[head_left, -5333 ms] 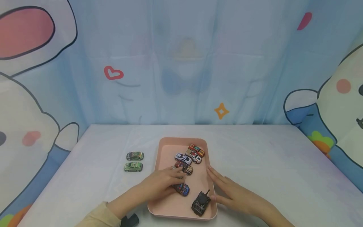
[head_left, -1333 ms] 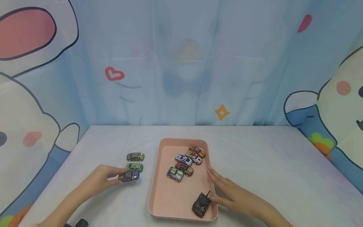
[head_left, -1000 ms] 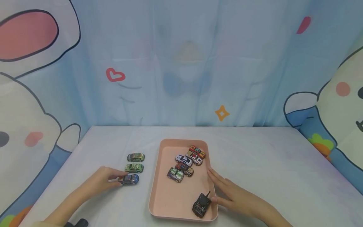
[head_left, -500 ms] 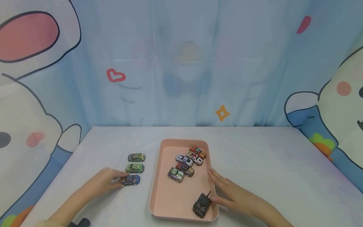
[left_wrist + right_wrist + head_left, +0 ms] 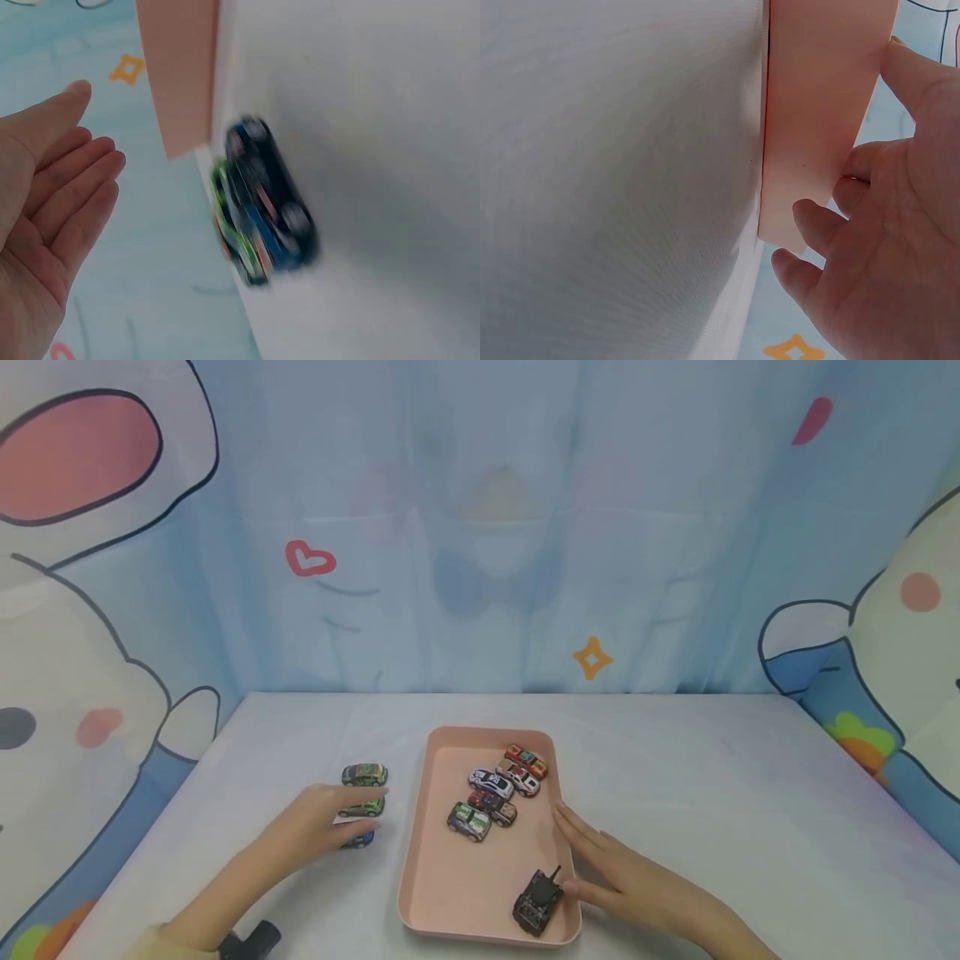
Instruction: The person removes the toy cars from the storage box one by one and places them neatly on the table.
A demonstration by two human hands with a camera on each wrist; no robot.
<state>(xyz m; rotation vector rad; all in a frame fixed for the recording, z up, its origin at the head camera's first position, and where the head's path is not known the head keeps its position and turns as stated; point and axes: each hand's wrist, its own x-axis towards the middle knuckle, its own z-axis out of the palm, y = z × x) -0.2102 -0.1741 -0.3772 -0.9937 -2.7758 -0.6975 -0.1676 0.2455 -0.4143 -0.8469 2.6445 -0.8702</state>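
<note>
"Left hand [image 5: 315, 828]?"
"Fingers [image 5: 86, 221] spread from thumb, pinching nothing, near blue car [image 5: 363, 840], on bench [image 5: 675, 760] beside green car [image 5: 366, 810]."
"Right hand [image 5: 626, 872]?"
"Fingers slightly spread, touching tray [image 5: 465, 897]."
"Risk?"
"Could knock blue car into green one, by sweeping too low."

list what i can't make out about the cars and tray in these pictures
- Head: the left hand hides parts of the green car and blue car.
- Left wrist: blur smears both cars' markings.
- Head: fine print on the toy cars in the pink tray is too small to read.
- Right wrist: the tray's outer wall hides its inside; the top edge cuts the tray off.
</note>
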